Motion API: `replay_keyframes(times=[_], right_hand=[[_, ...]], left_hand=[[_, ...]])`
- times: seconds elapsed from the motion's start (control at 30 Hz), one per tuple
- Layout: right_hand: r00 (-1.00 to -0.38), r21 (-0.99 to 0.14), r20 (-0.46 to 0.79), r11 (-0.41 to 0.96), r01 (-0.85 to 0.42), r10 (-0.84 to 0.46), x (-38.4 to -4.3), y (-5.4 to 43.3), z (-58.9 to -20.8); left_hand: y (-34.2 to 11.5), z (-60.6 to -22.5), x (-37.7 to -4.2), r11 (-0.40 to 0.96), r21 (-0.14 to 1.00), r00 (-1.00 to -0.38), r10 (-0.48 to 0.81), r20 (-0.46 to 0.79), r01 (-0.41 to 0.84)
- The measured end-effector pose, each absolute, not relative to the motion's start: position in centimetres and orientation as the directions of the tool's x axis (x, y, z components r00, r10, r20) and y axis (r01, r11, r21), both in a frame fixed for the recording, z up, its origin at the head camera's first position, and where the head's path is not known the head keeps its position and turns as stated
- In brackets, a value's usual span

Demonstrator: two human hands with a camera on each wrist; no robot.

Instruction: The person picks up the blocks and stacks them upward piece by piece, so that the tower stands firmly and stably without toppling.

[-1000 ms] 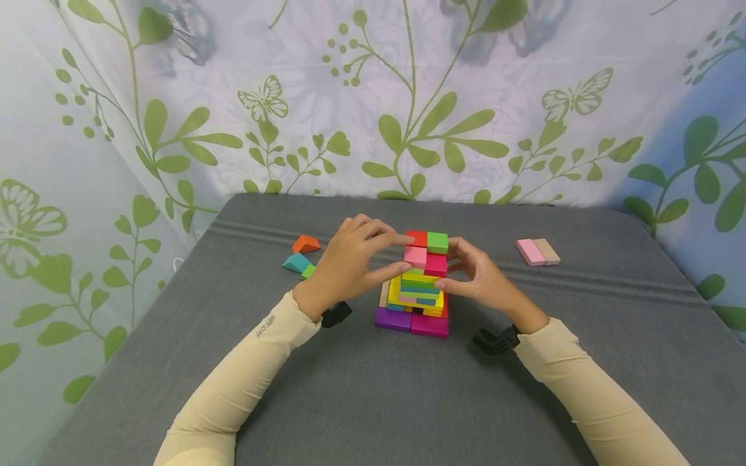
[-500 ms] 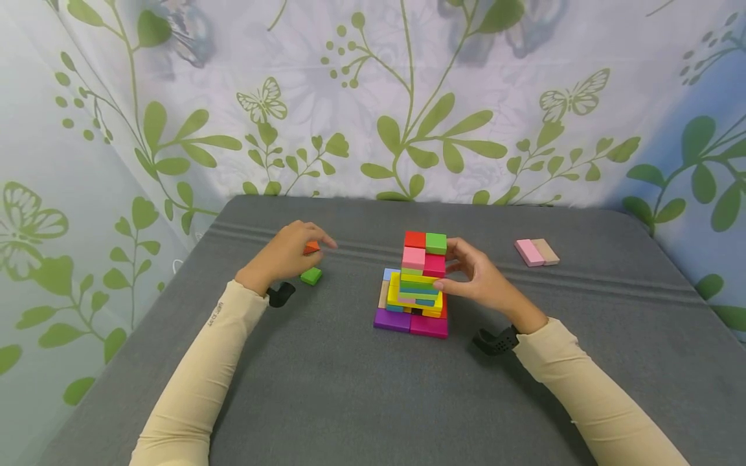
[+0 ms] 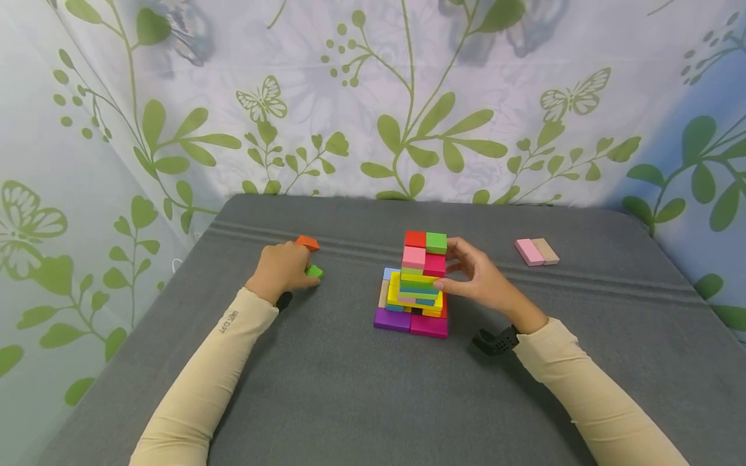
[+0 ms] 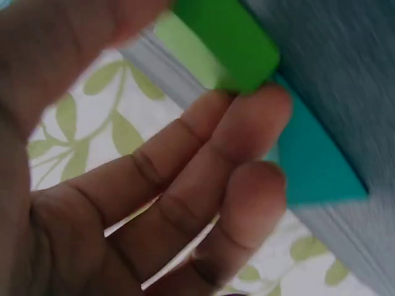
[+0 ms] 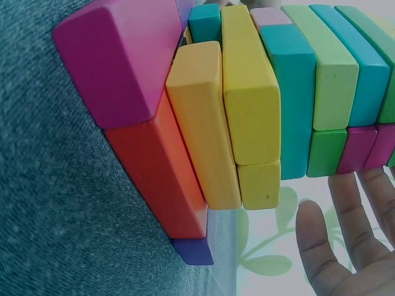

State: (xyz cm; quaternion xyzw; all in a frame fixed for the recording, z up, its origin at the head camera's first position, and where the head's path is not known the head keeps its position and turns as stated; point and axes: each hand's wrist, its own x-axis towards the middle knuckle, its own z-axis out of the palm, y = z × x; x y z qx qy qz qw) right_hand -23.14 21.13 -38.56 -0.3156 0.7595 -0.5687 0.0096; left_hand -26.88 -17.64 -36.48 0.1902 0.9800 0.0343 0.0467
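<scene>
A tower of colourful wooden blocks (image 3: 416, 285) stands mid-table on a wider base of flat blocks. At its right side rests my right hand (image 3: 480, 275), with loosely bent fingers and the thumb at the front edge; in the right wrist view fingertips (image 5: 345, 191) meet the tower's side. Over to the left, my left hand (image 3: 282, 268) pinches a small green block (image 4: 228, 43) between thumb and fingers, low at the table. A teal triangular block (image 4: 315, 154) lies against the fingers in the left wrist view; the hand hides it in the head view.
Just beyond my left hand lies an orange triangular block (image 3: 307, 243). A pink block (image 3: 528, 252) and a plain wood block (image 3: 546, 251) lie side by side at the right. Grey cloth covers the table (image 3: 361, 395), with a patterned curtain (image 3: 373, 97) behind.
My left hand has left the tower's top, moved left and come down onto the green block. My right hand has stayed at the tower.
</scene>
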Motion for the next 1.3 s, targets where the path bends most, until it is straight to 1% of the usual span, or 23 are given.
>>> replay_keyframes(times=[0.1, 0.17, 0.23, 0.33, 0.47, 0.6, 0.73, 0.9, 0.97, 1.07, 1.3], right_hand=[[-0.801, -0.87, 0.344, 0.154, -0.468, -0.491, -23.2, 21.1, -38.6], [-0.8, -0.87, 0.343, 0.155, -0.468, -0.492, -23.2, 21.1, -38.6], [-0.801, -0.87, 0.343, 0.156, -0.468, -0.491, -23.2, 21.1, -38.6], [-0.803, -0.872, 0.34, 0.156, -0.465, -0.49, -23.2, 21.2, -38.6], [-0.806, -0.875, 0.332, 0.158, -0.457, -0.49, -23.2, 21.2, -38.6], [-0.805, -0.874, 0.333, 0.16, -0.46, -0.491, -23.2, 21.3, -38.6], [-0.802, -0.872, 0.335, 0.16, -0.462, -0.494, -23.2, 21.3, -38.6], [-0.79, -0.867, 0.352, 0.144, -0.477, -0.501, -23.3, 21.3, -38.8], [-0.783, -0.863, 0.364, 0.134, -0.487, -0.504, -23.3, 21.3, -38.8], [-0.773, -0.859, 0.377, 0.119, -0.498, -0.51, -23.3, 21.3, -38.8], [-0.764, -0.854, 0.39, 0.11, -0.509, -0.513, -23.3, 21.4, -38.8]], left_hand=[[-17.0, -36.7, -26.8, 0.889, 0.161, -0.893, 0.444, -0.072, 0.429], [-16.5, -36.7, -26.6, 0.85, 0.222, -0.866, 0.498, -0.043, 0.478], [-15.8, -36.4, -26.5, 0.797, 0.277, -0.834, 0.551, 0.032, 0.537], [-14.6, -35.5, -26.2, 0.714, 0.354, -0.792, 0.585, 0.172, 0.604], [-12.7, -34.0, -25.9, 0.599, 0.449, -0.747, 0.566, 0.349, 0.663], [-10.8, -32.4, -25.5, 0.489, 0.488, -0.69, 0.534, 0.488, 0.723], [-8.7, -31.0, -24.9, 0.401, 0.493, -0.634, 0.533, 0.561, 0.772], [-6.2, -30.4, -24.3, 0.343, 0.425, -0.544, 0.602, 0.585, 0.837], [-5.4, -30.3, -24.1, 0.344, 0.392, -0.519, 0.634, 0.574, 0.853], [-4.4, -30.5, -23.9, 0.364, 0.341, -0.498, 0.666, 0.555, 0.867], [-3.7, -31.0, -24.0, 0.401, 0.226, -0.455, 0.69, 0.562, 0.888]])
